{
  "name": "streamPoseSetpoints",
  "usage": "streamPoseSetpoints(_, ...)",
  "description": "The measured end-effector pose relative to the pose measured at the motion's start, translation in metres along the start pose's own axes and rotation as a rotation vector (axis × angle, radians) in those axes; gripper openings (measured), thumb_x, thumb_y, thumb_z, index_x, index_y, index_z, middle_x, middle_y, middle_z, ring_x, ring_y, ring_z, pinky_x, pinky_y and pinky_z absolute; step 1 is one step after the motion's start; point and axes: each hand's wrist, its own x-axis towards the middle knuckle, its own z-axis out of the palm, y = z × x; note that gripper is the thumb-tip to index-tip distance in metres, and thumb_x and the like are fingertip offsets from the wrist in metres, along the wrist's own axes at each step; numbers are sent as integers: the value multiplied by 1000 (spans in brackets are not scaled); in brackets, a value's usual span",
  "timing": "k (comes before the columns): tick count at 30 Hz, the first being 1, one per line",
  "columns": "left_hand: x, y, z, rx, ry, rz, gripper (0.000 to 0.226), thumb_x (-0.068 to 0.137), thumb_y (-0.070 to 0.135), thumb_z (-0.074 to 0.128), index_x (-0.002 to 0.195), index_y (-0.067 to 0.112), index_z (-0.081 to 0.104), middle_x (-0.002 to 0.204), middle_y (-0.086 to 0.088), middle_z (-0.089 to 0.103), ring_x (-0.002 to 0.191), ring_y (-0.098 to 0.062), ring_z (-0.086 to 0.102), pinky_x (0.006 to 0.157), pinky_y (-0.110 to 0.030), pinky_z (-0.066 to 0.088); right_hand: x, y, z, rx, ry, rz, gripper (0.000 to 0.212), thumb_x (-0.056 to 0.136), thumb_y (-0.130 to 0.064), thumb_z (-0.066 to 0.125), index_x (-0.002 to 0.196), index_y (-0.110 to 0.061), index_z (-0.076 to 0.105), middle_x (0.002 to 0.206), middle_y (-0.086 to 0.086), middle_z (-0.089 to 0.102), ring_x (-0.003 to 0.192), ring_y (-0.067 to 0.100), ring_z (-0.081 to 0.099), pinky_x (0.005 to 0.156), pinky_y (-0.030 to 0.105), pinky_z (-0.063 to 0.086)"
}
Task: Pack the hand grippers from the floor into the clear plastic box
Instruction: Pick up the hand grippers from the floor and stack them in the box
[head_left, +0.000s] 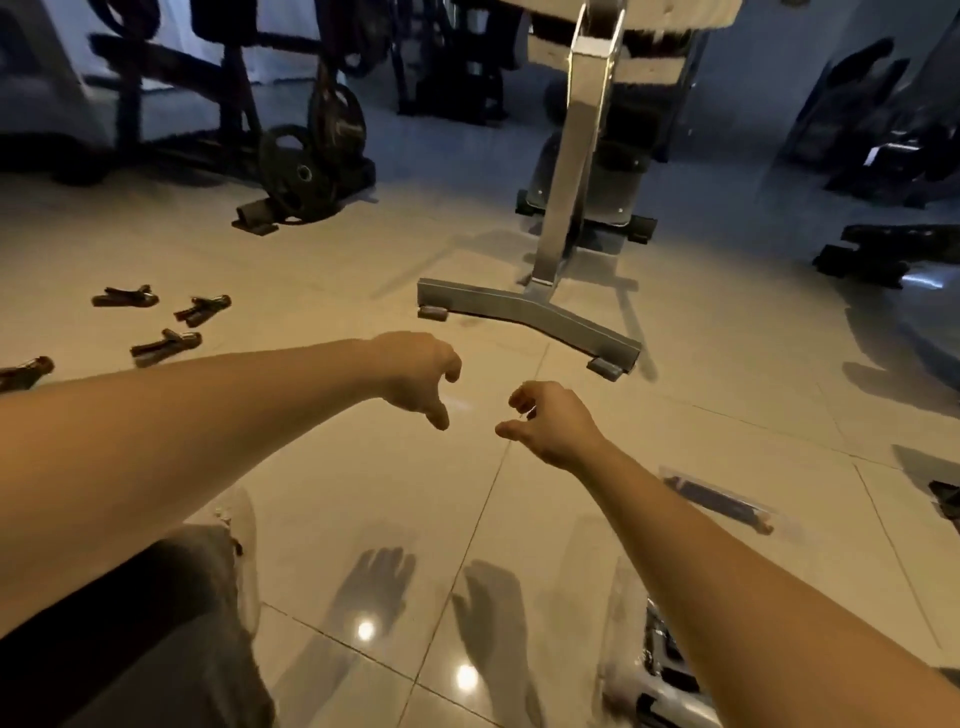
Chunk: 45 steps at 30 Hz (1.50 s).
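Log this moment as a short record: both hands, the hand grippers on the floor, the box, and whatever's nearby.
left hand: fingers loosely curled, holding nothing
right hand: fingers loosely curled, holding nothing
hand grippers: four visible on the tiles at far left, apart from both hands
clear plastic box: bottom right, partly hidden by the right arm, contents unclear
bench base: on the floor beyond the hands
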Motion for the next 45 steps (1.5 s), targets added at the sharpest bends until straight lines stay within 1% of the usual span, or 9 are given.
streamPoseSetpoints(2, -4, -64, 12, -30, -8, -65, 71, 82, 55, 75, 140, 24, 51, 134, 3, 58, 115, -21, 56, 90, -35, 51, 30, -33, 32, 6, -37, -29, 51, 85, -39, 78, 128, -17, 64, 125, 0, 66, 108, 20, 63, 93, 42, 56)
streamPoseSetpoints(6, -19, -184, 29, -57, -60, -205, 64, 82, 55, 75, 133, 22, 55, 119, 4, 63, 80, -12, 59, 74, -33, 54, 80, -95, 84, 31, -96, -79, 54, 85, -39, 78, 131, -16, 62, 130, 1, 65, 112, 20, 63, 95, 41, 54)
streamPoseSetpoints(10, -25, -300, 51, -133, -43, -356, 61, 80, 53, 77, 131, 24, 58, 122, 4, 63, 103, -18, 60, 89, -38, 54, 134, -158, 131, 31, -156, -131, 53, 85, -39, 76, 131, -17, 62, 130, 0, 64, 113, 19, 62, 95, 40, 53)
streamPoseSetpoints(17, 22, -431, 129, -258, -14, -425, 69, 78, 54, 77, 135, 25, 55, 129, 3, 61, 113, -19, 59, 92, -37, 53, 231, -227, 210, 21, -216, -115, 49, 86, -39, 74, 129, -18, 61, 130, 0, 62, 114, 20, 61, 94, 37, 51)
streamPoseSetpoints(25, 132, -511, 214, -234, -57, -274, 59, 81, 48, 73, 133, 28, 54, 119, 5, 56, 109, -19, 57, 75, -32, 45, 339, -227, 295, 17, -223, 70, 55, 90, -41, 71, 136, -17, 53, 131, 3, 61, 116, 23, 60, 90, 35, 48)
streamPoseSetpoints(31, 208, -561, 266, -330, -79, -216, 66, 82, 18, 66, 145, 24, 49, 138, -2, 52, 124, -24, 51, 98, -39, 48, 409, -208, 359, 35, -236, 171, 52, 88, -41, 72, 130, -17, 52, 124, 4, 63, 112, 26, 62, 86, 37, 50)
streamPoseSetpoints(34, 232, -576, 285, -189, -173, -87, 81, 82, 17, 63, 156, 27, 32, 164, -3, 25, 149, -26, 25, 120, -41, 26, 438, -198, 391, 41, -239, 221, 51, 84, -44, 74, 122, -17, 52, 120, 5, 59, 109, 28, 61, 87, 41, 52)
streamPoseSetpoints(37, 249, -586, 302, -106, -226, 5, 86, 83, 19, 62, 158, 33, 23, 167, 1, 17, 154, -24, 11, 125, -43, 14, 464, -193, 418, 25, -244, 276, 70, 82, -51, 74, 134, -16, 43, 127, 10, 49, 116, 34, 55, 93, 46, 52)
streamPoseSetpoints(45, 270, -576, 324, -133, -48, -10, 65, 74, 55, 74, 132, 36, 54, 121, 8, 51, 114, -18, 45, 93, -34, 40, 509, -192, 463, -180, -96, 427, 118, 72, -68, 74, 152, -4, 17, 139, 15, 41, 130, 33, 40, 95, 47, 44)
